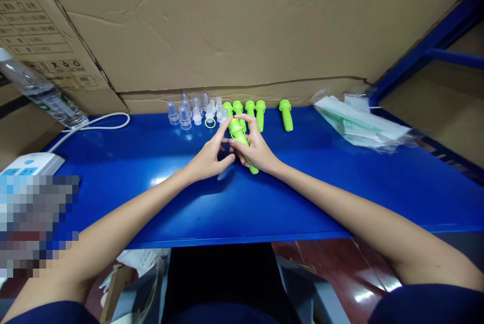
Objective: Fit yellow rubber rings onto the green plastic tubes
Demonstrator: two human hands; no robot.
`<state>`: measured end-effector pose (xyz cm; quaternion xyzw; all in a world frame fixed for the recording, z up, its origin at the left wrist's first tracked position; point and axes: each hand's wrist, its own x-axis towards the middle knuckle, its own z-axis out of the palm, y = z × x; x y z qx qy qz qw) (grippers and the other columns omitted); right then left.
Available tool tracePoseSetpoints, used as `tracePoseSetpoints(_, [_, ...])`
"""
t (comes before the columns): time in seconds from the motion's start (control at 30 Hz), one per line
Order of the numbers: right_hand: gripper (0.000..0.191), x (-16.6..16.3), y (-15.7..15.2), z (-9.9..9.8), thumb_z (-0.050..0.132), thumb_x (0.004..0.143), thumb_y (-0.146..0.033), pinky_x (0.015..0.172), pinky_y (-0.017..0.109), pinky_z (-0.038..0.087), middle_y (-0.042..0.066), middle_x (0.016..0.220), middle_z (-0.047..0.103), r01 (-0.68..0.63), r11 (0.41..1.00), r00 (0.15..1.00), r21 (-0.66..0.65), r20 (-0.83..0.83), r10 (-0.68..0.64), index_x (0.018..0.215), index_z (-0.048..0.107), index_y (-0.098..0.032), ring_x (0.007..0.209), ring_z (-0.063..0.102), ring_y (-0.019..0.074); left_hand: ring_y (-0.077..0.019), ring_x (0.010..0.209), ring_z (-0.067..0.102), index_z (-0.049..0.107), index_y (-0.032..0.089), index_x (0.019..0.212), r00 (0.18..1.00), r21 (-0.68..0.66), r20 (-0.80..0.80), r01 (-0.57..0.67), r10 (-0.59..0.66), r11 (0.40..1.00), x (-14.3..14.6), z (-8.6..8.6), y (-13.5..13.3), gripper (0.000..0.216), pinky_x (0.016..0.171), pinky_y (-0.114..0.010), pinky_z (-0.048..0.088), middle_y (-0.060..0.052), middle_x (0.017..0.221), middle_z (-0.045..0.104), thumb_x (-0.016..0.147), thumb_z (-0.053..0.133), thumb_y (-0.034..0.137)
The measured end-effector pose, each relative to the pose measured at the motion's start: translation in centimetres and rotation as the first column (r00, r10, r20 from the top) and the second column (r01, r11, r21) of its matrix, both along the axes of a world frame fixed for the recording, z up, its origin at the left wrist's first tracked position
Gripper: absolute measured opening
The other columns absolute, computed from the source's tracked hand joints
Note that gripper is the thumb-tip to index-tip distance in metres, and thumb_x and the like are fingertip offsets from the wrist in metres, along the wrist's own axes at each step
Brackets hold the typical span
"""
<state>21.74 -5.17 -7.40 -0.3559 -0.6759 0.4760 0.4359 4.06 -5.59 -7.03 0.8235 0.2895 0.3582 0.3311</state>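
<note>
My right hand (257, 151) is wrapped round a lime-green ribbed plastic handle (239, 131) with a wide rounded head, held at a slant above the table. My left hand (210, 155) has its thumb and fingers apart, and its index fingertip reaches the handle's head. Several similar green handles stand in a row behind, one (260, 115) close by and another (286, 115) apart to the right. To the left of them are several clear plastic caps (185, 116) and smaller whitish translucent pieces (197, 116). A thin yellow ring (210, 123) lies in front of these.
The blue table (302, 198) backs onto a cardboard wall (242, 26). Plastic-wrapped packets (363, 121) lie at the right. On the left are a tilted water bottle (47, 94), a white power strip (36, 164) with its cable, and a pixelated dark object (34, 218).
</note>
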Motion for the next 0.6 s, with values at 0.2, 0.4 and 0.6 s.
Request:
tracePoseSetpoints(0.2, [0.063, 0.0, -0.1, 0.0, 0.062, 0.089, -0.041, 0.029, 0.02, 0.04, -0.003, 0.078, 0.059, 0.015, 1.0, 1.0, 0.008, 0.026, -0.015, 0.135, 0.02, -0.033, 0.037, 0.047, 0.0073, -0.0306, 0.129, 0.056, -0.008, 0.025, 0.159, 0.996, 0.068, -0.058, 0.071, -0.067, 0.995, -0.2, -0.3, 0.3, 0.103, 0.112, -0.053, 0.043, -0.019, 0.161, 0.028, 0.082, 0.06, 0.015])
tracePoseSetpoints(0.4, [0.058, 0.0, 0.0, -0.3, 0.064, 0.088, -0.046, 0.028, 0.019, 0.036, -0.004, 0.077, 0.059, 0.02, 1.0, 1.0, 0.008, 0.001, -0.02, 0.127, 0.024, -0.033, 0.035, 0.045, 0.0058, -0.0356, 0.155, 0.007, -0.014, 0.026, 0.158, 0.988, 0.13, -0.126, 0.104, -0.087, 0.986, -0.4, -0.9, 0.6, 0.108, 0.123, -0.057, 0.023, -0.013, 0.168, -0.003, 0.082, 0.062, 0.017])
tracePoseSetpoints(0.6, [0.058, 0.0, 0.1, -0.2, 0.066, 0.086, -0.049, 0.027, 0.02, 0.036, -0.006, 0.073, 0.057, 0.025, 1.0, 1.0, -0.003, 0.004, -0.025, 0.123, 0.025, -0.032, 0.033, 0.045, 0.0065, -0.0335, 0.155, -0.006, -0.017, 0.025, 0.157, 0.98, 0.129, -0.176, 0.113, -0.089, 0.985, -0.5, -1.4, 0.6, 0.108, 0.125, -0.056, 0.016, -0.012, 0.167, -0.013, 0.084, 0.061, 0.018])
